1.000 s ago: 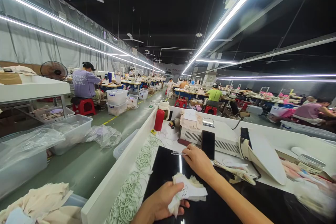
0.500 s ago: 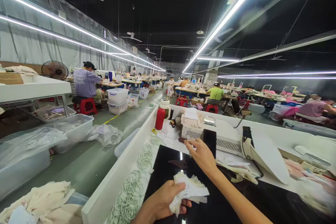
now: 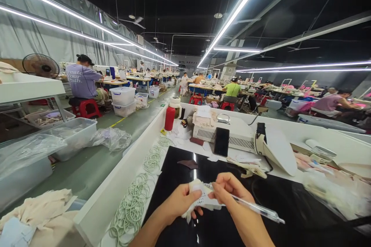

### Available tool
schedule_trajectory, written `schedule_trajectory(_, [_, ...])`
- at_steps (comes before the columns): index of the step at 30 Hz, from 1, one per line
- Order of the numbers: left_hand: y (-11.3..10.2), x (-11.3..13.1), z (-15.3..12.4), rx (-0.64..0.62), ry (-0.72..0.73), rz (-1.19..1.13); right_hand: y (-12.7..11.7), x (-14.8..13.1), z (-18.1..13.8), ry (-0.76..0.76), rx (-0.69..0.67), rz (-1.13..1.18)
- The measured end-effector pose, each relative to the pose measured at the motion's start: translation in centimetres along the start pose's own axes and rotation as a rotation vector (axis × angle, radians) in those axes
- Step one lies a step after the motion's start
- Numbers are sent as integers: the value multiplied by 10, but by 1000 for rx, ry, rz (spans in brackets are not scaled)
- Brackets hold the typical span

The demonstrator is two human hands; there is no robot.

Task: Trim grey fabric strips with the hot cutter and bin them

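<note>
My left hand is closed round a bundle of cream fabric pieces with a white paper slip on top, thumb pressed on the slip. Dark marks show on the paper. Between the fingers of my right hand is a clear pen, its back end pointing right and down. The pen's front end is at the slip; whether its tip touches the paper I cannot tell. Both hands are over a glossy black tabletop. Farther back on it lies a dark brown scrap.
Pale green rings lie along the left ledge. Behind the black top are a red bottle, a phone and a white vented machine. Plastic bags are at right. Plastic bins stand left; people sit at sewing tables beyond.
My right hand has come down from near the phone to the paper slip, with the pen now plainly in its fingers. My left hand keeps hold of the bundle. The view has shifted slightly.
</note>
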State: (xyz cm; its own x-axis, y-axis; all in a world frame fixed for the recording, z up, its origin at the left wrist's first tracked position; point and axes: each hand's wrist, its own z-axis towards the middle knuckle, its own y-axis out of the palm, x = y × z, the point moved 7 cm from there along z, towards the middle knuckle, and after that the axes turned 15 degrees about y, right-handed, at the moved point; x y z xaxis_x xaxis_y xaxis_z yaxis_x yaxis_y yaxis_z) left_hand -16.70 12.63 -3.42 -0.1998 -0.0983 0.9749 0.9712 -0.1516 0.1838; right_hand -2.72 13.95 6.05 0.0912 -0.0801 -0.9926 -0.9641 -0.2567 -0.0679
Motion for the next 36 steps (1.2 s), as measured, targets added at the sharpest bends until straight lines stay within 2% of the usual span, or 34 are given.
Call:
schedule_trajectory(7, [11, 1, -7, -109, -45, 119, 1, 33, 2, 58, 43, -61])
schedule_trajectory(14, [13, 0, -11, -134, -83, 177, -6, 61, 5, 79, 102, -94])
schedule_trajectory(21, [16, 9, -14, -158, -70, 249, -4, 66, 4, 77, 121, -97])
schedule_trajectory(36, [16, 4, -15, -170, -67, 294, 2, 62, 3, 34, 111, -120])
